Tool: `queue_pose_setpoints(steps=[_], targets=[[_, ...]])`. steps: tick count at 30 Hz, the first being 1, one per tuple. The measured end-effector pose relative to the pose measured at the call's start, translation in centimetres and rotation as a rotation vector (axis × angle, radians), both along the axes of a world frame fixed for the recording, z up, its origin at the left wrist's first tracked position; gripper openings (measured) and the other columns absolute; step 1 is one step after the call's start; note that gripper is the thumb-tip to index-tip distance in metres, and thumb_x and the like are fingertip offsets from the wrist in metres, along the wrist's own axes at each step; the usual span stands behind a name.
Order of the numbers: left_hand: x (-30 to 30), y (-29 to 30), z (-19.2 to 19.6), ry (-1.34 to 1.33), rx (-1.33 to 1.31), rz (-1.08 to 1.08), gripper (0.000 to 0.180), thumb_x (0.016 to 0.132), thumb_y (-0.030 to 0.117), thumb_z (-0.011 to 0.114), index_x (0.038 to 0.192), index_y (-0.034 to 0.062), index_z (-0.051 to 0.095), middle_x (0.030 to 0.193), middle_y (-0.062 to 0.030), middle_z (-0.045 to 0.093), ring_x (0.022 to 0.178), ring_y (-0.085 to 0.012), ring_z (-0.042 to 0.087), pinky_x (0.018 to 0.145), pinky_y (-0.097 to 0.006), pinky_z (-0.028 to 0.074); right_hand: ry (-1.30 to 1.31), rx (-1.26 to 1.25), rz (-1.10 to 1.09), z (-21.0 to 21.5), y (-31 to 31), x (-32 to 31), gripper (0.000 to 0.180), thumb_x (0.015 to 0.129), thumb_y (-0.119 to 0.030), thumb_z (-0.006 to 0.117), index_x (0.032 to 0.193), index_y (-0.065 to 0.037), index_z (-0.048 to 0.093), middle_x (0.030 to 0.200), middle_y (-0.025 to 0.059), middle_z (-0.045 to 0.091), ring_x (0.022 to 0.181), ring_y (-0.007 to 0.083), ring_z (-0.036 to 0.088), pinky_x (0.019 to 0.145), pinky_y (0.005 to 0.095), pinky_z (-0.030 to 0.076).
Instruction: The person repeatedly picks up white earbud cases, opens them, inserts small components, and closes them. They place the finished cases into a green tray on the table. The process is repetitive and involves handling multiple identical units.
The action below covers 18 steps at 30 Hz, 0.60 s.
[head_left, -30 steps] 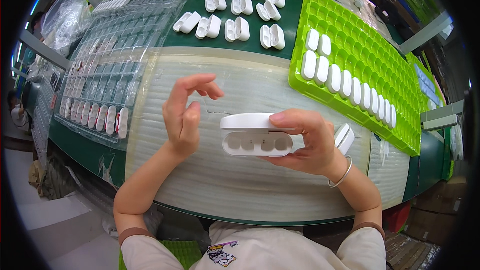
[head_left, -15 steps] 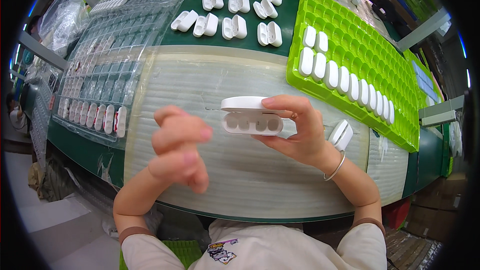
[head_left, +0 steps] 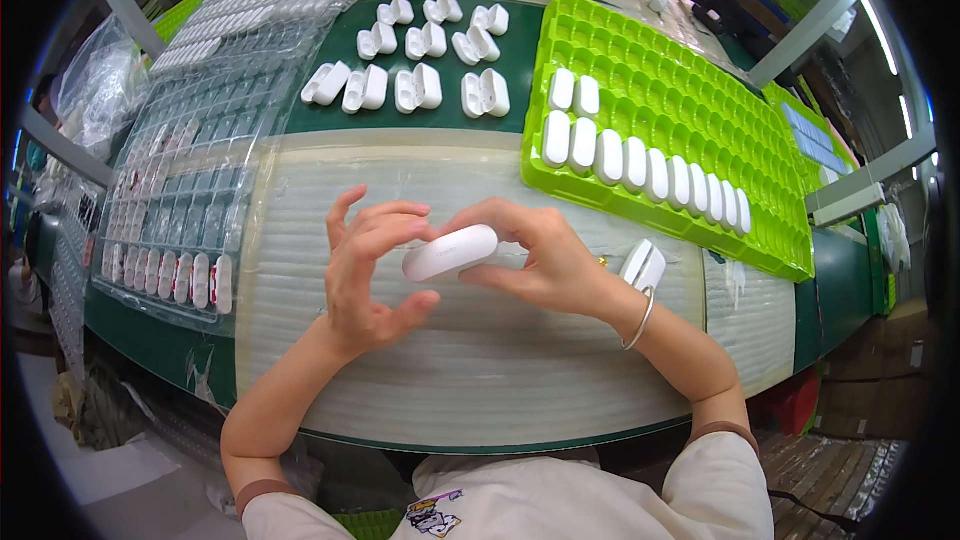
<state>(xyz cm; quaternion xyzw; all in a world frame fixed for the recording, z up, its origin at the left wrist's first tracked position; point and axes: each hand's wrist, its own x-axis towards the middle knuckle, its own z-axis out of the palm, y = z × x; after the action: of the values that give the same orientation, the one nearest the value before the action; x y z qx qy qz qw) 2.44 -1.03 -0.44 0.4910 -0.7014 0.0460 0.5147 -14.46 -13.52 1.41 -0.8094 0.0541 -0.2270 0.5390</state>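
Above the worktop [head_left: 480, 380] | white case [head_left: 450, 252] is grasped by right hand [head_left: 545, 260] fingers, left hand [head_left: 365, 275] fingertips touching | risk: case could slip, grip being light.

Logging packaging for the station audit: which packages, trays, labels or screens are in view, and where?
Green tray: right of centre, bright green grid, white cases in its near rows.
Clear blister trays: left side, transparent, stacked.
Plastic bag: far left, clear, crumpled.
No labels or screens are clearly visible.
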Motion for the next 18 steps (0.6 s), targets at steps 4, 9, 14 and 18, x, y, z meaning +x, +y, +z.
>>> queue_pose_setpoints(steps=[4, 9, 14, 18], targets=[[1.2, 0.1, -0.7, 0.087, 0.052, 0.163, 0.033, 0.079, 0.017, 0.062, 0.108, 0.0067, 0.050, 0.100, -0.0063, 0.062, 0.097, -0.0226, 0.057, 0.103, -0.046, 0.024, 0.172, -0.096, -0.013, 3.0, -4.6, -0.9, 0.025, 0.070, 0.005, 0.068, 0.091, -0.006, 0.059, 0.106, 0.0061, 0.057, 0.098, 0.0154, 0.055, 0.085, 0.0289, 0.049], [1.6, -0.3, -1.0, 0.169, 0.126, 0.261, 0.031, 0.078, 0.009, 0.059, 0.108, 0.0061, 0.051, 0.099, -0.0053, 0.061, 0.100, -0.0226, 0.053, 0.103, -0.045, 0.025, 0.436, -0.344, -0.151, 7.1, -15.9, -3.8, 0.027, 0.065, 0.014, 0.060, 0.084, -0.005, 0.059, 0.094, 0.0055, 0.061, 0.094, 0.0186, 0.057, 0.089, 0.0304, 0.044], [1.4, -0.7, -1.6, 0.227, 0.183, 0.262, 0.031, 0.078, 0.008, 0.058, 0.108, 0.0070, 0.052, 0.098, -0.0054, 0.060, 0.101, -0.0227, 0.050, 0.102, -0.043, 0.026, 0.712, -0.419, -0.269, 5.1, -20.8, -4.5, 0.029, 0.064, 0.011, 0.062, 0.087, -0.006, 0.063, 0.097, 0.0056, 0.060, 0.096, 0.0198, 0.055, 0.089, 0.0318, 0.043], [1.6, -0.6, -1.4, 0.246, 0.190, 0.282, 0.029, 0.079, 0.008, 0.058, 0.107, 0.0066, 0.052, 0.099, -0.0055, 0.060, 0.100, -0.0226, 0.050, 0.102, -0.042, 0.027, 0.711, -0.470, -0.258, 3.3, -21.7, -3.7, 0.035, 0.064, 0.012, 0.059, 0.093, -0.006, 0.064, 0.100, 0.0059, 0.061, 0.099, 0.0206, 0.055, 0.089, 0.0324, 0.043]])
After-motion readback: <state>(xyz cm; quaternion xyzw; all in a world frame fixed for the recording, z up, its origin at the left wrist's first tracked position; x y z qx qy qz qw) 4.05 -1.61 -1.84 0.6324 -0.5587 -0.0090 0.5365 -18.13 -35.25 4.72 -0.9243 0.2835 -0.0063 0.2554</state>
